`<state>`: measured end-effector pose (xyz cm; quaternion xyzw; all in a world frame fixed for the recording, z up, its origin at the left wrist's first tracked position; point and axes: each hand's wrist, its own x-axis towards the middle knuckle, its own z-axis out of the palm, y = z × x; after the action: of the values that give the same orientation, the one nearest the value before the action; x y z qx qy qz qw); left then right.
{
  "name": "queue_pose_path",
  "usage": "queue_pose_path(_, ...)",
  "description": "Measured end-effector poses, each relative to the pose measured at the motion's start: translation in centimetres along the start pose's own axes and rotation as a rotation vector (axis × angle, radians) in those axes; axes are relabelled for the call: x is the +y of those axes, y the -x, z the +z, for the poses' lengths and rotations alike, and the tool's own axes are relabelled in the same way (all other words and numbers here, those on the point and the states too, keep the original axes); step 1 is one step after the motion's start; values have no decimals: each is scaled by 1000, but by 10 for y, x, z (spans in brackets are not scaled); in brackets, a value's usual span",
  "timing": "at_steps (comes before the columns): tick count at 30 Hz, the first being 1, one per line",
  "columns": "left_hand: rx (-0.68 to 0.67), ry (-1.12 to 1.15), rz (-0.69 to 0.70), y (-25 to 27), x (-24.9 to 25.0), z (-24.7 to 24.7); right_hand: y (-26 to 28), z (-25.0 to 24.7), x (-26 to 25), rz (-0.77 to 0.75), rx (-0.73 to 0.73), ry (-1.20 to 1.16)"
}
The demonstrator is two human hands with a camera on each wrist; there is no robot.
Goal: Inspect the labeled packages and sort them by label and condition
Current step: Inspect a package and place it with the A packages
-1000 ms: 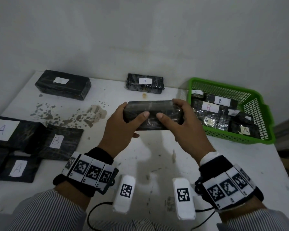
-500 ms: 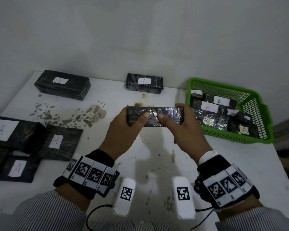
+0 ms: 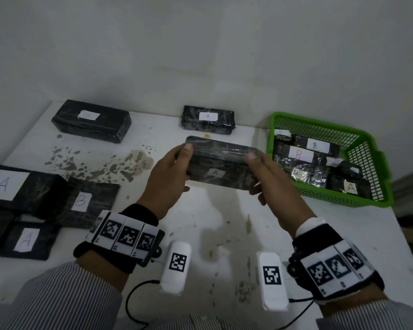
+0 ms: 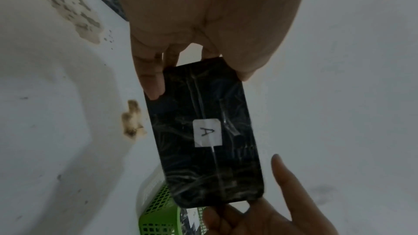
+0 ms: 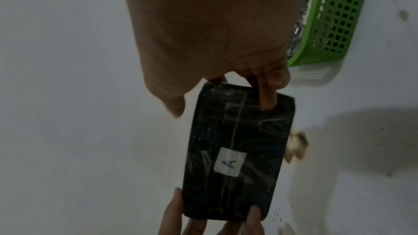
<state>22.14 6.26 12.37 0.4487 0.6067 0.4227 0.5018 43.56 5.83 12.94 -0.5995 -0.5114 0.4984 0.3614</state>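
Note:
Both hands hold one black, plastic-wrapped package [image 3: 221, 166] above the middle of the white table [image 3: 212, 229]. My left hand [image 3: 169, 172] grips its left end, my right hand [image 3: 270, 179] its right end. The package's white label A [image 4: 207, 132] faces me and shows in both wrist views as label A [image 5: 229, 163]. The wrap looks creased and shiny. Another black package labelled A [image 3: 208, 119] lies flat behind it near the wall.
A green basket [image 3: 367, 203] at the right holds several black packages labelled A and B. A large black package [image 3: 91, 121] lies at the back left. Flat black packages marked A and B [image 3: 80, 201] lie at the left edge. Brown stains mark the table.
The hands have turned the package over, so its face with the label A now points toward me; before, only unlabelled sides showed.

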Motion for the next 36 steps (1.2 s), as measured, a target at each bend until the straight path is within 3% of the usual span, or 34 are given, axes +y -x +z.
queue_pose_path(4,50,187,-181,-5,-4,0,1,0,-1,-136,-15,243)
queue_pose_path(6,41,215,-224,-3,-9,3,1,5,-2,-166,-42,221)
queue_pose_path(11,5,-113,-30,4,-5,10,0,15,2,-279,6,368)
queue_pose_path(15,-134,-87,-102,11,8,18,3,20,3,-351,-42,420)
queue_pose_path(19,-109,24,-96,10,6,20,9,24,-11,-217,-1,195)
queue_pose_path(24,-138,44,-93,15,1,26,5,25,-7,-42,27,146)
queue_pose_path(31,-147,-60,2,14,-4,25,6,22,0,-21,-22,96)
queue_pose_path(36,-240,92,16,11,-2,21,6,22,1,-61,11,27)
